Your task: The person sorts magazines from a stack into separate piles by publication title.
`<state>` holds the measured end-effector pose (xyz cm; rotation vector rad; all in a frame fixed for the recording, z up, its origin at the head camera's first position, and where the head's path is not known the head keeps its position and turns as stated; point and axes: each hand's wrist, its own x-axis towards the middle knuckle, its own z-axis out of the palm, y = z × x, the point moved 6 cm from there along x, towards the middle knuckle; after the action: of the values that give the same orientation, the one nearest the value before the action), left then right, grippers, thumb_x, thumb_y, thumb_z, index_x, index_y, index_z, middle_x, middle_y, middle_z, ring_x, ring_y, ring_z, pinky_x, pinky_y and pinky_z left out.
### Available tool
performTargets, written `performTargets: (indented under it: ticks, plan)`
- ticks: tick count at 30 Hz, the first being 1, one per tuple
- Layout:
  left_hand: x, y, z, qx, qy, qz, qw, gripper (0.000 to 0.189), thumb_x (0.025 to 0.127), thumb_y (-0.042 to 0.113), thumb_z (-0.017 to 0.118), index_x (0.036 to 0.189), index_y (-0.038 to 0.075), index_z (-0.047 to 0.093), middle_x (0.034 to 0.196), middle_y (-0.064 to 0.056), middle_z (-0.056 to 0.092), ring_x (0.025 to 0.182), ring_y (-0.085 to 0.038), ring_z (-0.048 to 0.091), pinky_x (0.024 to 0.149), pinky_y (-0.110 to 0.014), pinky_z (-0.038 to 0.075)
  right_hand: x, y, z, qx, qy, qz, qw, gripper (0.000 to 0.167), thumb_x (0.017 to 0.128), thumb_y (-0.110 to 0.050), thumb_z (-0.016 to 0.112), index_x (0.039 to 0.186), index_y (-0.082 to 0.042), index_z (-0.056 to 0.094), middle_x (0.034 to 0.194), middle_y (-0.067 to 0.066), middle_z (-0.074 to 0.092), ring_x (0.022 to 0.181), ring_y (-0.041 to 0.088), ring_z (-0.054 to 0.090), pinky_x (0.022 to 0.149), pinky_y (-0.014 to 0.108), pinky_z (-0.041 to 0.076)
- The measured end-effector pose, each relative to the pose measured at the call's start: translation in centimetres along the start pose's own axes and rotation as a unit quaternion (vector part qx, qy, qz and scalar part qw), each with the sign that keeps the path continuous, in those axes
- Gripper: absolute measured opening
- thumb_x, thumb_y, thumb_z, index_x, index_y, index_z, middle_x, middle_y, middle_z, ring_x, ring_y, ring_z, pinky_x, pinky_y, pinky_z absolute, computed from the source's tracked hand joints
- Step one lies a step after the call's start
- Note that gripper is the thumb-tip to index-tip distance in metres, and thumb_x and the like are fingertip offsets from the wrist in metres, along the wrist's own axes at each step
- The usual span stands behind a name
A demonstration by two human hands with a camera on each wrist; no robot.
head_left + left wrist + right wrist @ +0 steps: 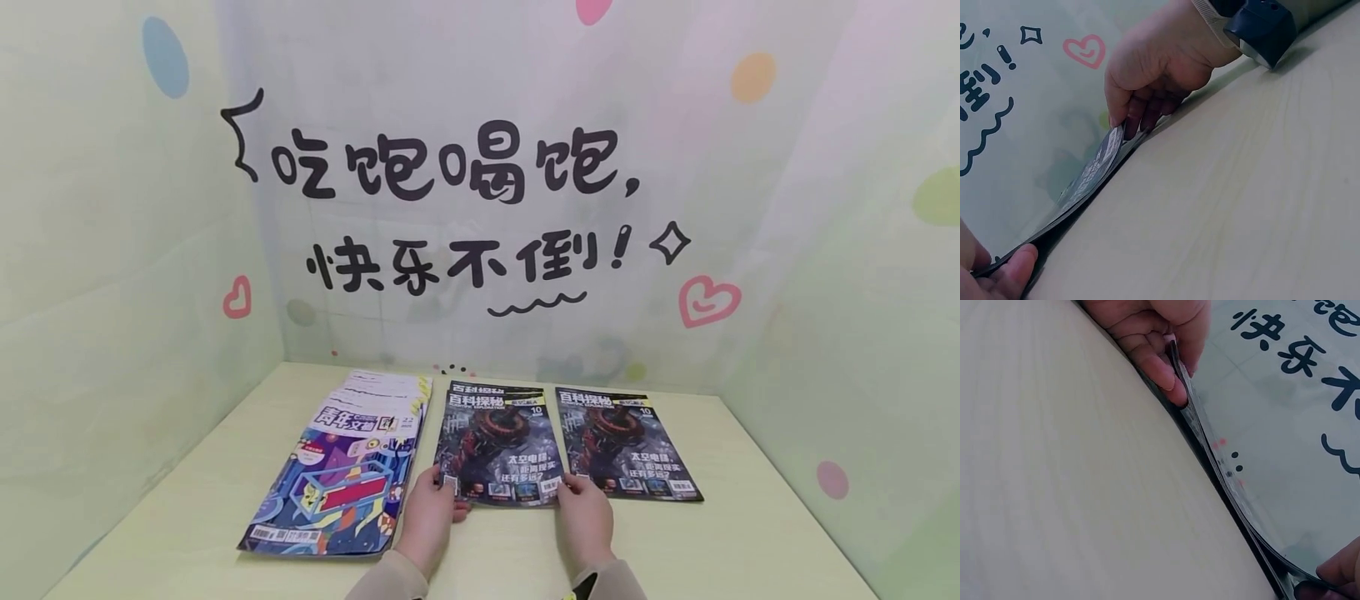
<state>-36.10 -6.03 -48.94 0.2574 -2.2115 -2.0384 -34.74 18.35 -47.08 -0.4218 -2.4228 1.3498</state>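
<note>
A dark-covered magazine (498,454) with white Chinese lettering lies at the middle of the table, over at least one more copy whose top edge shows behind it. My left hand (429,518) pinches its near left corner, thumb on top and fingers underneath. At the near right corner my right hand (587,518) pinches it the same way. Seen from the left wrist, the near edge of the magazine (1094,169) bends up off the layer below. In the right wrist view a dark gap shows under the lifted edge, between the left hand (1154,337) and the right fingers (1341,565).
To the right lies a matching dark magazine (626,446). A fanned stack of colourful magazines (330,483) is at the left, close to my left hand. The pale table (757,533) is bounded by fabric walls with printed lettering (487,208).
</note>
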Motion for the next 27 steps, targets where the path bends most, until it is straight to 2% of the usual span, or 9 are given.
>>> performTargets:
  ticks: [4,9,12,16,19,24,27]
  plan:
    - [0.0,-0.2,0.1,-0.041,-0.016,-0.010,0.9990,0.049,0.096,-0.001,0.038,0.141,-0.016,0.025,0.118,-0.038,0.050,0.069,-0.022,0.066,0.064,-0.032,0.058,-0.1,0.0,-0.1,0.011,0.005,0.003,0.9999,0.028,0.089,-0.014,0.061,0.108,0.005,0.069,0.104,0.017,0.069,0.101,0.037,0.061,0.086,0.050,0.047]
    - [0.3,-0.6,0.1,-0.125,-0.034,-0.034,0.9910,0.051,0.095,-0.007,0.033,0.142,-0.018,0.017,0.131,-0.043,0.037,0.072,-0.021,0.065,0.071,-0.031,0.058,-0.1,0.0,0.0,0.051,0.004,0.007,0.9987,0.027,0.089,-0.011,0.060,0.108,0.006,0.068,0.104,0.019,0.069,0.102,0.035,0.061,0.088,0.049,0.047]
    - [0.6,-0.8,0.0,-0.152,-0.028,-0.047,0.9868,0.051,0.095,-0.008,0.033,0.142,-0.019,0.017,0.131,-0.041,0.037,0.074,-0.021,0.063,0.073,-0.031,0.058,0.0,0.2,0.3,0.094,-0.006,0.018,0.9954,0.028,0.089,-0.009,0.060,0.110,0.009,0.067,0.102,0.019,0.069,0.092,0.031,0.065,0.081,0.043,0.052]
    - [0.7,-0.9,0.1,-0.162,-0.025,-0.058,0.9847,0.051,0.094,-0.008,0.033,0.142,-0.018,0.019,0.128,-0.038,0.041,0.076,-0.022,0.062,0.074,-0.031,0.057,0.2,0.8,1.0,0.196,-0.037,0.051,0.9786,0.033,0.091,-0.004,0.057,0.116,0.018,0.057,0.085,0.017,0.068,0.066,0.018,0.065,0.057,0.029,0.055]
    - [0.6,-0.8,0.1,-0.162,-0.028,-0.052,0.9851,0.051,0.094,-0.009,0.033,0.142,-0.019,0.018,0.128,-0.039,0.040,0.074,-0.021,0.063,0.072,-0.031,0.058,0.3,1.1,1.4,0.253,-0.065,0.070,0.9628,0.038,0.090,0.002,0.053,0.121,0.023,0.048,0.076,0.013,0.066,0.059,0.012,0.063,0.050,0.024,0.053]
    - [0.4,-0.5,0.0,-0.150,-0.031,-0.039,0.9874,0.053,0.093,-0.007,0.034,0.142,-0.019,0.016,0.126,-0.042,0.040,0.069,-0.022,0.065,0.066,-0.032,0.058,0.4,1.3,1.5,0.277,-0.105,0.094,0.9505,0.047,0.088,0.008,0.047,0.131,0.025,0.036,0.077,0.013,0.064,0.057,0.011,0.061,0.051,0.021,0.051]
    - [0.3,-0.4,0.0,-0.137,-0.032,-0.037,0.9893,0.054,0.092,-0.006,0.036,0.141,-0.018,0.019,0.125,-0.041,0.042,0.068,-0.022,0.065,0.065,-0.032,0.058,0.5,1.3,1.6,0.267,-0.116,0.096,0.9519,0.049,0.088,0.008,0.044,0.133,0.025,0.033,0.078,0.015,0.063,0.056,0.011,0.060,0.050,0.021,0.051]
